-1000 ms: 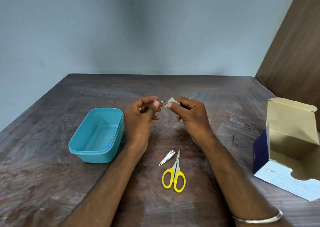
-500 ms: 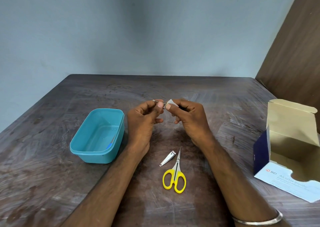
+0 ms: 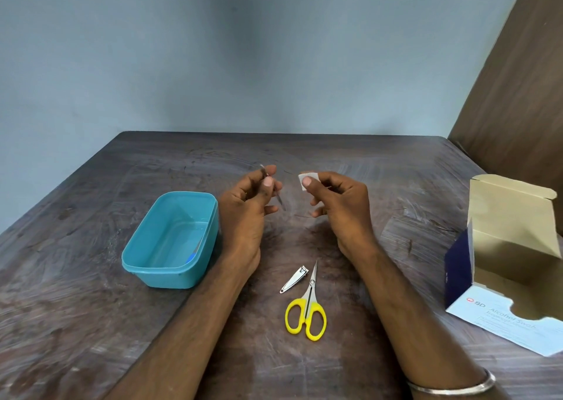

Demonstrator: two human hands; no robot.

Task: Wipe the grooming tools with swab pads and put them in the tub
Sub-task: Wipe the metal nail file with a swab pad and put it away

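- One thin metal grooming tool [image 3: 271, 186], too slim to name for sure, is pinched between the thumb and fingers of the left hand [image 3: 246, 210], held tilted above the table just right of the tub.
- One white swab pad [image 3: 306, 180] is pinched between thumb and forefinger of the right hand [image 3: 338, 207]; the pad and the metal tool are apart, with a gap between the two hands.
- One teal plastic tub [image 3: 170, 241] sits at about nine o'clock from the hands, its right wall close beside the left wrist. One slim item with a blue end [image 3: 195, 250] lies inside along the right wall.
- Two tools lie on the table at six o'clock from the hands, between the forearms: one silver nail clipper [image 3: 294, 280] and one pair of yellow-handled scissors [image 3: 307, 308], blades closed, side by side and nearly touching.
- One open cardboard box of alcohol swabs [image 3: 502, 265] stands at three o'clock, well apart from the hands, lid flap raised.
- One metal bangle [image 3: 454, 386] circles the right wrist.
- All of it rests on one dark, scuffed wooden table [image 3: 91, 293].
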